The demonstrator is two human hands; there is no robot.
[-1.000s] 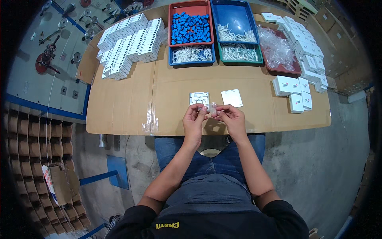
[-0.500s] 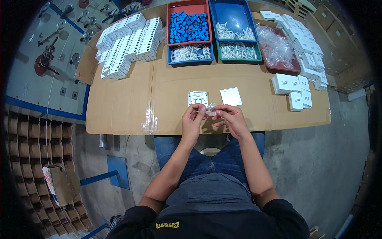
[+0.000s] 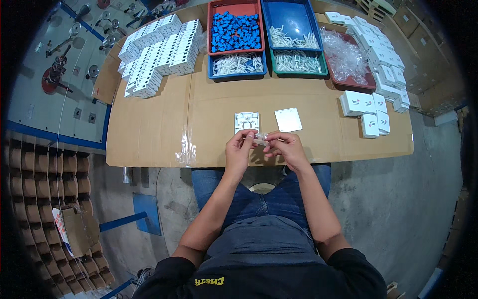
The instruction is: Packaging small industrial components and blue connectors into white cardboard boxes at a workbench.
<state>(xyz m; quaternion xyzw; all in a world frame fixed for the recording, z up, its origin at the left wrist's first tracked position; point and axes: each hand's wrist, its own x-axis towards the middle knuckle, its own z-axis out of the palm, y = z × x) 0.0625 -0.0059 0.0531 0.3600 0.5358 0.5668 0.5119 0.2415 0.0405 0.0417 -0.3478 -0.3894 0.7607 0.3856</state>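
Observation:
Between my two hands is a small clear plastic bag (image 3: 260, 139); what is inside it is too small to make out. The fingers and thumb of my left hand (image 3: 240, 149) pinch its left side. My right hand (image 3: 288, 148) grips the right end with thumb and fingertips. Just beyond the left fingers lies a white plastic housing (image 3: 246, 119) with its inside facing up, its near edge partly covered by the hand. A flat white square cover (image 3: 288, 120) rests on the cardboard beyond my right hand.
Cardboard covers the table (image 3: 149, 132). At the back stand a red tray (image 3: 210, 30) of blue parts, blue and green trays of white plugs, and a dark red tray (image 3: 358, 88) of clear bags. White housings (image 3: 162, 52) are stacked left, white boxes (image 3: 356, 103) right.
Both hands stay on the plastic bag, with only slight finger movement. The whole view has shifted a little; the housing and cover lie where they were.

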